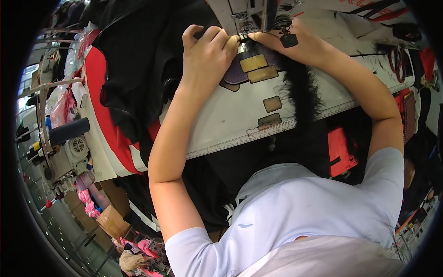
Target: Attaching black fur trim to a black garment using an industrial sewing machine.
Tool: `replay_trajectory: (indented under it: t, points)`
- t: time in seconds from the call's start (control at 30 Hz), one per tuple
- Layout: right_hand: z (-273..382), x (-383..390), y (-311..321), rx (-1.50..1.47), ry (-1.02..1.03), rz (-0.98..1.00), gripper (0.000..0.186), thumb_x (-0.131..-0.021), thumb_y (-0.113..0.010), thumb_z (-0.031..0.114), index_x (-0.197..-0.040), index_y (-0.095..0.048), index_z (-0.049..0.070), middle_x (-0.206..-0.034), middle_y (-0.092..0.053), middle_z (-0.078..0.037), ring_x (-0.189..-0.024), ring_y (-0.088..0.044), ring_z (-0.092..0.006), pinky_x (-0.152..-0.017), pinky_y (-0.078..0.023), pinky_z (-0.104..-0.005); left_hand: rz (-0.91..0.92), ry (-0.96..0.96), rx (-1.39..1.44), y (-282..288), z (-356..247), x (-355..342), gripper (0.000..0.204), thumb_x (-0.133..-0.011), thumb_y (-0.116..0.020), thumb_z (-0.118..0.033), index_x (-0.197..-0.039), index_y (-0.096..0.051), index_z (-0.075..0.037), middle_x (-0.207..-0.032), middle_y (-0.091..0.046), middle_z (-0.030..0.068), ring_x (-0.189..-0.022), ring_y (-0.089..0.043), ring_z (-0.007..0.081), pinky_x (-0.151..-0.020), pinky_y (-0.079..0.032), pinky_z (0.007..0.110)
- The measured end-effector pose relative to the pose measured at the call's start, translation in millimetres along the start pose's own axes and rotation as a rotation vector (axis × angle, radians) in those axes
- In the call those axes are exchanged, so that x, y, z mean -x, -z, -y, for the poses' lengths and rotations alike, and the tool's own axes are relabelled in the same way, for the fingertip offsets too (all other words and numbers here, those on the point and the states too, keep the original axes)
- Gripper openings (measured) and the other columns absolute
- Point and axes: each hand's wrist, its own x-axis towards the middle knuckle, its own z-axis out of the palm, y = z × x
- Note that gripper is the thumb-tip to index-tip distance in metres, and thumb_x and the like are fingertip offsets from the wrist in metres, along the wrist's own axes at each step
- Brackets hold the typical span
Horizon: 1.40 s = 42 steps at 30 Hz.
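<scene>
A white sewing machine (226, 9) stands at the top, its presser foot between my hands. My left hand (207, 57) has curled fingers, thumb and forefinger pressed together at the left of the foot on black material. My right hand (300, 44) is bent at the right of the foot, fingertips pinched on black material there. A fluffy black trim (300, 92) hangs from the foot down across the white table (217, 124). Colored patches (258, 71) on the bed lie below my hands. What exactly my fingertips hold is small and partly hidden.
Black and red fabric (124, 69) is heaped at the left. Red-handled scissors (399, 64) lie at the right. A red object (339, 150) is below the ruler edge (240, 138). Machinery and hanging materials (69, 152) fill the far left.
</scene>
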Motion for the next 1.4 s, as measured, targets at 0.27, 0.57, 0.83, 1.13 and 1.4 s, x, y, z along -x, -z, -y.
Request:
replay_trajectory:
  t: [0.27,0.57,0.83,1.13,1.4]
  points:
    - [-14.2,14.1,0.1,0.354,0.324,-0.104,0.029,-0.088,-0.058,0.015,-0.116,-0.067,0.012,-0.071,-0.065,-0.014,-0.066,-0.065,-0.0305,-0.058,-0.049,-0.0423,-0.019,-0.025,0.003,-5.1,6.4,-1.5,0.004,-0.083,-0.067,-0.019,-0.079,-0.065,-0.018,-0.070,-0.051,-0.0071,-0.081,-0.055,0.0088,-0.097,-0.032,0.040]
    - [-0.2,-1.3,10.2,0.038,-0.066,0.122,0.029,-0.088,-0.066,0.021,-0.117,-0.069,0.014,-0.096,-0.072,-0.004,-0.082,-0.068,-0.0180,-0.071,-0.051,-0.0284,0.028,0.009,0.018,-2.6,2.6,0.4,0.004,-0.084,-0.065,-0.017,-0.084,-0.069,-0.018,-0.075,-0.055,-0.0081,-0.086,-0.056,0.0077,-0.097,-0.032,0.039]
    - [-4.0,-3.1,1.6,0.149,-0.163,0.174,0.024,-0.089,-0.065,0.023,-0.111,-0.069,0.014,-0.094,-0.068,-0.009,-0.083,-0.067,-0.0265,-0.074,-0.053,-0.0348,0.040,0.069,0.062,-1.6,0.3,1.2,0.006,-0.079,-0.071,-0.018,-0.085,-0.070,-0.018,-0.080,-0.057,-0.0078,-0.085,-0.058,0.0087,-0.092,-0.031,0.039]
    - [6.3,1.0,10.3,0.017,-0.231,0.132,0.024,-0.085,-0.068,0.026,-0.088,-0.064,0.003,-0.085,-0.063,-0.011,-0.083,-0.061,-0.0300,-0.075,-0.049,-0.0395,-0.018,0.178,0.128,-3.7,-2.2,5.6,0.006,-0.082,-0.073,-0.023,-0.084,-0.069,-0.018,-0.085,-0.057,-0.0070,-0.085,-0.058,0.0106,-0.089,-0.031,0.039]
    - [-1.9,3.9,9.7,0.063,-0.099,0.095,0.022,-0.082,-0.068,0.016,-0.099,-0.062,0.003,-0.094,-0.063,-0.010,-0.091,-0.060,-0.0289,-0.080,-0.050,-0.0386,-0.002,0.200,0.154,-1.9,-1.1,4.3,0.007,-0.081,-0.074,-0.024,-0.084,-0.070,-0.019,-0.085,-0.057,-0.0072,-0.085,-0.058,0.0107,-0.088,-0.031,0.040]
